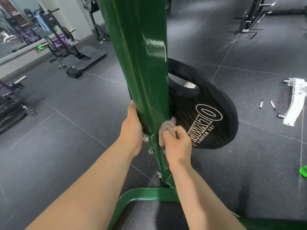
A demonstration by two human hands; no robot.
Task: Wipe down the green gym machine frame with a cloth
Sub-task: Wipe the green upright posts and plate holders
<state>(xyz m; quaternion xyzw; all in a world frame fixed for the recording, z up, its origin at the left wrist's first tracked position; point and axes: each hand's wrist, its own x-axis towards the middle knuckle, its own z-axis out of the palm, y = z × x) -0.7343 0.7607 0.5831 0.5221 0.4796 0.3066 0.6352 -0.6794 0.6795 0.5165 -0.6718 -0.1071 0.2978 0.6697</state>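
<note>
Two bare forearms reach in from the bottom edge, either side of the green frame's base rail (pixel 149 193); the right hand (pixel 177 143) has its grip clamped on a bunched grey cloth (pixel 166 128), pressed to the right edge of the green upright (pixel 142 72); the left hand (pixel 131 130) lies flat against the upright's left face, fingers fairly straight, steadying it just above the bolts (pixel 146 138); the upright's long axis runs steeply up and away from the cloth, so most unwiped length probably lies above the right hand; a black weight plate (pixel 212 113) hangs close behind the cloth.
</note>
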